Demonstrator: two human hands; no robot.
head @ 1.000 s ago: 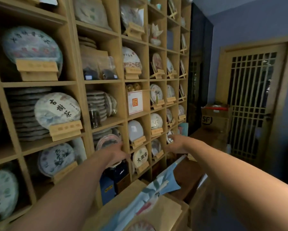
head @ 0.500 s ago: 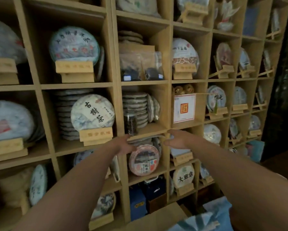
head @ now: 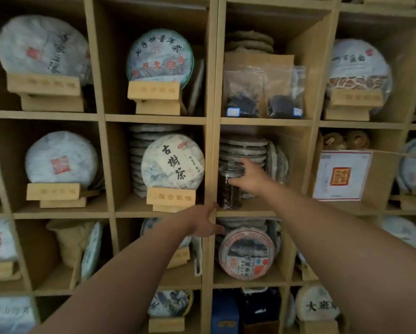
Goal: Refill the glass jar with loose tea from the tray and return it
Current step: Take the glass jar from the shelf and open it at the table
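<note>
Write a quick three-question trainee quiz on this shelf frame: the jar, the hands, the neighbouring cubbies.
1. True or false: the glass jar still stands on the shelf, in the same cubby as a stack of tea cakes.
2. Which hand touches the jar? A) the left hand B) the right hand C) both
3. Fill in: the cubby directly above the jar holds two clear ____ of dark tea.

Key
1. True. It stands upright at the cubby's front left, the stack behind it.
2. B. The right hand's fingers wrap its upper part; the left hand is lower, at the shelf's front edge.
3. Bags.
</note>
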